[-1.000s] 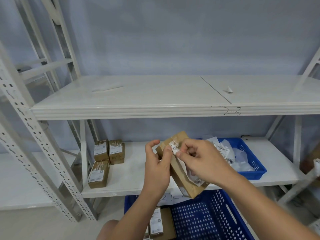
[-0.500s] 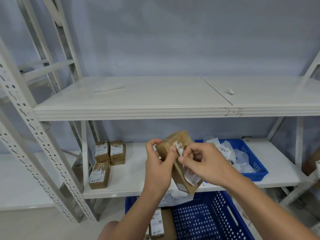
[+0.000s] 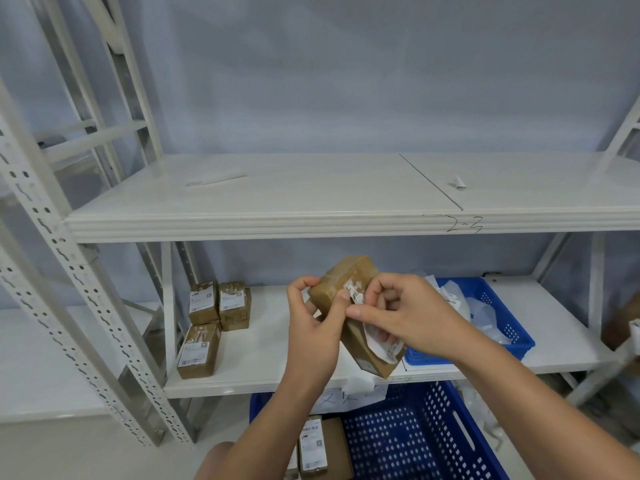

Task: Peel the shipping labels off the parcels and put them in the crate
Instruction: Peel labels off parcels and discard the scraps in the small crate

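Note:
A brown taped parcel is held up in front of the lower shelf, tilted with its long side running down to the right. My left hand grips its left edge, thumb pressed near the label. My right hand pinches the white shipping label, which is partly lifted off the parcel's face. A small blue crate with loose white labels and plastic stands on the lower shelf just behind my right hand.
Three labelled brown parcels stand at the left of the lower white shelf. A large blue crate on the floor below holds labelled parcels. The upper shelf carries small paper scraps. A perforated rack post rises at left.
The parcel has tipped slightly and risen a little. My right hand has shifted its pinch on the label, working it further off the face. My left hand keeps its grip.

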